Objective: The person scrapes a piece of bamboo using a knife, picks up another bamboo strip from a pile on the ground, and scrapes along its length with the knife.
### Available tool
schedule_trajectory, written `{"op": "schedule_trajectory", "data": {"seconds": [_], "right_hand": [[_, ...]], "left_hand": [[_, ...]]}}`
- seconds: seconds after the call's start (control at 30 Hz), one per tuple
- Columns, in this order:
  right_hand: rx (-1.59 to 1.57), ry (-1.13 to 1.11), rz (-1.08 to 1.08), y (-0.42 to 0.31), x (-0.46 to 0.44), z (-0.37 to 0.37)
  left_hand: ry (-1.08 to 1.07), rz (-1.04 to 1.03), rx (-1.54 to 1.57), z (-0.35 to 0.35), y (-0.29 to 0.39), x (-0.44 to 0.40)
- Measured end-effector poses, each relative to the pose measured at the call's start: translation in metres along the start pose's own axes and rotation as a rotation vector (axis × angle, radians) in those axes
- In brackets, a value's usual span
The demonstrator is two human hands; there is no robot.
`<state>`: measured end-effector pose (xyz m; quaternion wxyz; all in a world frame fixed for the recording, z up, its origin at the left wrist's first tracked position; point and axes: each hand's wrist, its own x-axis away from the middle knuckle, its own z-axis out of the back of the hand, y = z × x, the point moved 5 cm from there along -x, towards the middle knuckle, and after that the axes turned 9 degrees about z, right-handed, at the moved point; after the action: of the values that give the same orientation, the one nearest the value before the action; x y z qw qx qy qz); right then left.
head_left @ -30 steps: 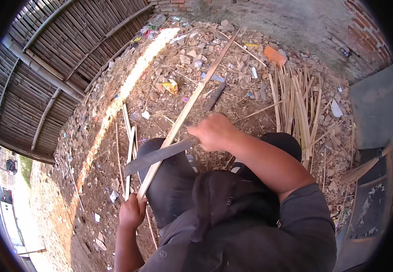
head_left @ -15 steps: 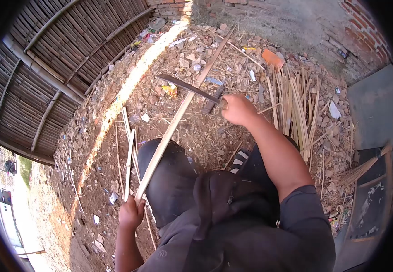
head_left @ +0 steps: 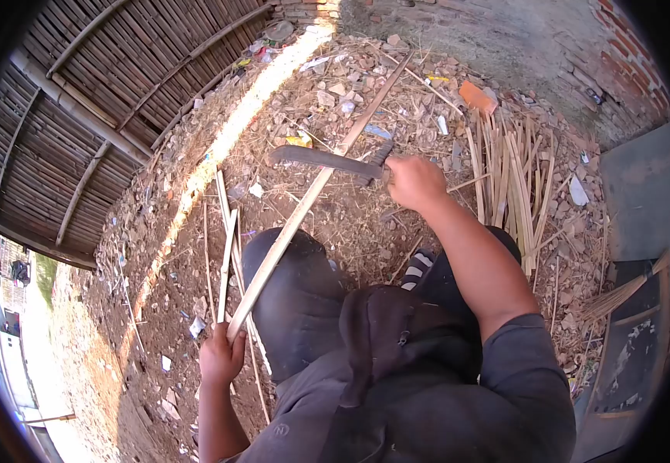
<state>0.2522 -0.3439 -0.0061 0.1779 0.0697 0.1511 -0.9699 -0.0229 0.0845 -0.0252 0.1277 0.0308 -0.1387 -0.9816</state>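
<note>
My left hand (head_left: 221,355) is closed around the near end of a long, pale bamboo strip (head_left: 282,241). The strip slants away over my bent leg toward the rubble, its far end darker. In my closed right hand (head_left: 416,184) is the handle of a machete (head_left: 316,158). Its dark blade points left and crosses the strip near the middle; whether the two touch I cannot tell. A dark ridged object (head_left: 382,154) lies on the ground just behind the blade, partly hidden. Thinner bamboo strips (head_left: 228,266) lie beyond my left hand.
A pile of split bamboo (head_left: 514,185) lies on the right, near an orange tile piece (head_left: 477,98). Broken stones and litter cover the dirt. A bamboo-slat wall (head_left: 80,100) stands left, a plastered brick wall (head_left: 497,38) ahead, and a grey panel (head_left: 640,189) right.
The machete's tip has dropped toward me and the blade now shows more of its broad side. My left hand still grips the strip. The whole view has shifted slightly.
</note>
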Motion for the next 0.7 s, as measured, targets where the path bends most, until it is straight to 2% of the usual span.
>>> {"op": "schedule_trajectory", "data": {"seconds": [0.1, 0.2, 0.33, 0.4, 0.47, 0.57, 0.7], "right_hand": [[-0.258, 0.020, 0.040, 0.004, 0.003, -0.032], [-0.073, -0.214, 0.246, -0.043, 0.008, -0.011], [-0.005, -0.243, 0.410, -0.088, 0.017, -0.005], [-0.110, -0.117, 0.023, -0.010, -0.009, -0.027], [-0.019, -0.199, -0.095, 0.023, -0.015, -0.025], [-0.079, -0.080, -0.148, 0.015, -0.007, -0.013], [-0.411, -0.199, -0.159, 0.024, -0.005, -0.030]], "left_hand": [[-0.018, 0.000, -0.035, -0.001, 0.004, 0.000], [-0.077, 0.072, -0.064, -0.007, 0.011, -0.002], [-0.088, 0.043, -0.090, -0.010, 0.015, -0.006], [-0.142, 0.093, -0.164, -0.011, -0.002, 0.002], [-0.159, 0.063, -0.191, 0.001, 0.010, -0.004], [-0.169, 0.059, -0.171, -0.002, 0.010, -0.008], [-0.185, 0.074, -0.183, -0.004, 0.009, -0.001]]}}
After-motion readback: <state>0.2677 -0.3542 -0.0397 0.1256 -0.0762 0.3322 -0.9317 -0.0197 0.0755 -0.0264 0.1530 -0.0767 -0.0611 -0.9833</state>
